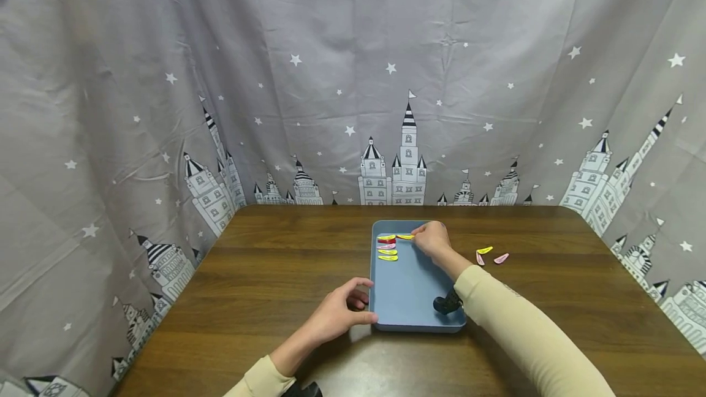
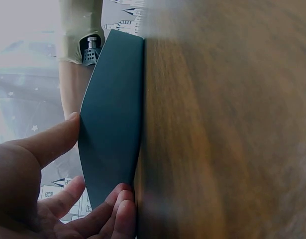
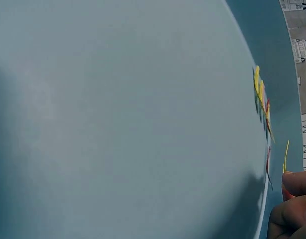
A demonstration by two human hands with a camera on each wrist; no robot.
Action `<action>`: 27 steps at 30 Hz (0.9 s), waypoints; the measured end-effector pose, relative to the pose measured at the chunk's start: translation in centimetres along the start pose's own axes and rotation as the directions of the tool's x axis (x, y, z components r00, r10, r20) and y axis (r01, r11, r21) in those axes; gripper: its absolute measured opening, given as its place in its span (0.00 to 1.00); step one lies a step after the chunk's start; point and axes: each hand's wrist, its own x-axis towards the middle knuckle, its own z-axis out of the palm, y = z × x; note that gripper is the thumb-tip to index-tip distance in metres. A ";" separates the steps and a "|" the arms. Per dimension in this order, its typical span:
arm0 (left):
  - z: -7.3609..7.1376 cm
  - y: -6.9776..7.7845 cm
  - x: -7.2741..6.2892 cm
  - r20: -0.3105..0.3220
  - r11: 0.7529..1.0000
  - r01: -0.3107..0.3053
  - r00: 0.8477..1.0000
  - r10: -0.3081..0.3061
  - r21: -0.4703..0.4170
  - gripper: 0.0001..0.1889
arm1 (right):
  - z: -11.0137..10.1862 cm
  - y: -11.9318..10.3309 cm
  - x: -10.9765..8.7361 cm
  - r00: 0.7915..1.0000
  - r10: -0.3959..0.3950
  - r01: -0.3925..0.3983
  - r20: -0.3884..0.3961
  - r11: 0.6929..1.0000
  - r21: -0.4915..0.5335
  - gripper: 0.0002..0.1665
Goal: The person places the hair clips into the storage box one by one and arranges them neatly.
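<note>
My right hand point(image 1: 432, 239) pinches a yellow hair clip point(image 3: 286, 154) at the far end of the blue-grey tray point(image 1: 416, 296). Just beneath it, a red clip point(image 3: 268, 168) lies on the tray floor. To the left runs a column of clips: a yellow one beside a red clip point(image 1: 387, 241), then a pink clip point(image 1: 387, 246) and two more yellow clips point(image 1: 388, 258). My left hand point(image 1: 339, 311) rests at the tray's left side, thumb at the rim and fingertips point(image 2: 124, 211) against the outer wall low by the table.
Right of the tray, a yellow clip point(image 1: 485, 250) and two pink clips point(image 1: 501, 258) lie loose on the brown wooden table point(image 1: 287, 244). A grey curtain point(image 1: 325, 78) printed with castles and stars hangs behind. My right forearm point(image 1: 524, 323) crosses the tray's right edge.
</note>
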 end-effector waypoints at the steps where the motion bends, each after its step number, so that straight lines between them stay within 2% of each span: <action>1: 0.0 0.0 0.0 0.000 1.000 0.001 1.000 -0.001 0.002 0.31 | 0.1 0.1 0.0 1.000 0.006 -0.006 -0.002 1.000 0.001 0.10; 21: 0.1 0.2 0.0 0.004 1.000 0.007 1.000 -0.007 -0.004 0.30 | 1.1 1.1 0.2 0.999 0.045 -0.044 -0.024 0.998 0.047 0.11; 27: 0.0 0.2 0.0 0.001 1.000 0.012 1.000 -0.012 -0.002 0.30 | 1.4 1.2 0.4 0.999 0.029 -0.028 -0.032 0.999 0.036 0.11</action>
